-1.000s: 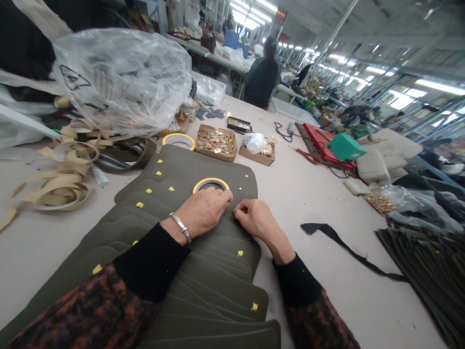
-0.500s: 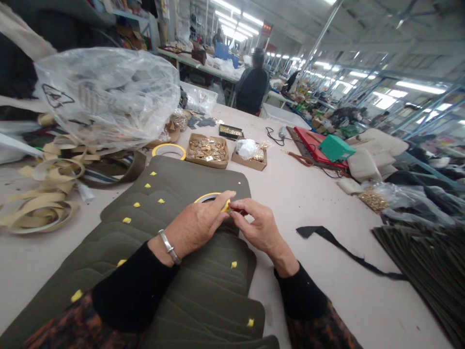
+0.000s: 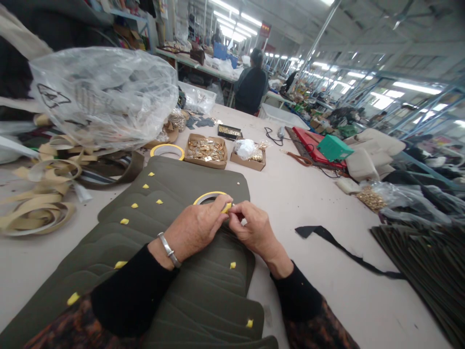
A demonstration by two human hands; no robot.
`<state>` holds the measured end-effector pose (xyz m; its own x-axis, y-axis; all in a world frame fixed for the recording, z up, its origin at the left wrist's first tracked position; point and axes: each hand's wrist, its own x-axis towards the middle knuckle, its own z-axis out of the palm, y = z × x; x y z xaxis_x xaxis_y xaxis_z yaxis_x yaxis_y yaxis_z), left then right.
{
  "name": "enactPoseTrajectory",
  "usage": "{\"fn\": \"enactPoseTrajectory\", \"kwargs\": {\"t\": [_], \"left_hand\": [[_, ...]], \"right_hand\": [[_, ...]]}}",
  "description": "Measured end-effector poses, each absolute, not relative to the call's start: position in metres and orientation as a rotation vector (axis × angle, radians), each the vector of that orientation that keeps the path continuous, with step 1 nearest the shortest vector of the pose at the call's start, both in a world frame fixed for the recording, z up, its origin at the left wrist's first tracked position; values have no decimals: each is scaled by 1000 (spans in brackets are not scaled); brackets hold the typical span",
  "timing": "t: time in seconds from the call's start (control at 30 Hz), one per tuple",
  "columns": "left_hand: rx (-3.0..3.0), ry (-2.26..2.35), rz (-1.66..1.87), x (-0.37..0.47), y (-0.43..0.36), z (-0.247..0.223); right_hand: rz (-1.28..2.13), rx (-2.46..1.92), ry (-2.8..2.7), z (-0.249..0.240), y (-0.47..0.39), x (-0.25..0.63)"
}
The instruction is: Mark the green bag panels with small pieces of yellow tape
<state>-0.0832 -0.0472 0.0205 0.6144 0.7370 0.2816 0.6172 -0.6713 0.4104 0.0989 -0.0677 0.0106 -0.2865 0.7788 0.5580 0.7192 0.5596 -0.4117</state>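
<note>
My left hand [image 3: 198,225], with a silver bracelet at the wrist, is closed on a roll of yellow tape [image 3: 208,196]. The roll's far rim and pale core show beyond my fingers. At the roll's right edge, my right hand [image 3: 252,228] pinches with thumb and forefinger at the yellow tape; the very end is hidden by the fingertips. Beneath both hands lie overlapping dark olive fabric panels [image 3: 189,177], fanned out towards me. Small yellow tape pieces [image 3: 233,265] stick to several of them. A tiny shiny spot shows near the top panel's right corner.
Behind the panels stand another yellow tape roll [image 3: 167,151], a box of gold metal parts [image 3: 206,149] and a smaller box [image 3: 248,156]. A large plastic bag [image 3: 109,97] and tan strips [image 3: 43,208] lie left. To the right are a black strip [image 3: 341,247] and stacked dark panels [image 3: 417,261].
My right thumb and forefinger have curled tighter at the tape's edge, and the hand has shifted slightly left. The roll stays in my left hand; the view has moved slightly.
</note>
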Motion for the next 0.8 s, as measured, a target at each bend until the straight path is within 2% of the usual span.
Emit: {"fn": "enactPoseTrajectory", "kwargs": {"t": [0.17,0.27,0.47,0.6,0.67,0.8], "left_hand": [[2581,1148,584,-82,-46,23],[2602,1215,604,-79,-46,24],[2687,1242,705,-75,-56,29],[2685,1381,518,-77,-51,28],[2697,1422,396,-77,-47,26],[2749,1429,232,-75,-44,24]], "right_hand": [[28,-1249,-2048,8,-71,92],[131,-1345,-1941,11,-72,85],[884,-1569,-1315,9,-53,98],[1306,-1539,-1153,2,-42,116],[1326,-1562,-1174,0,-40,119],[1119,-1664,-1351,-2,-39,116]]}}
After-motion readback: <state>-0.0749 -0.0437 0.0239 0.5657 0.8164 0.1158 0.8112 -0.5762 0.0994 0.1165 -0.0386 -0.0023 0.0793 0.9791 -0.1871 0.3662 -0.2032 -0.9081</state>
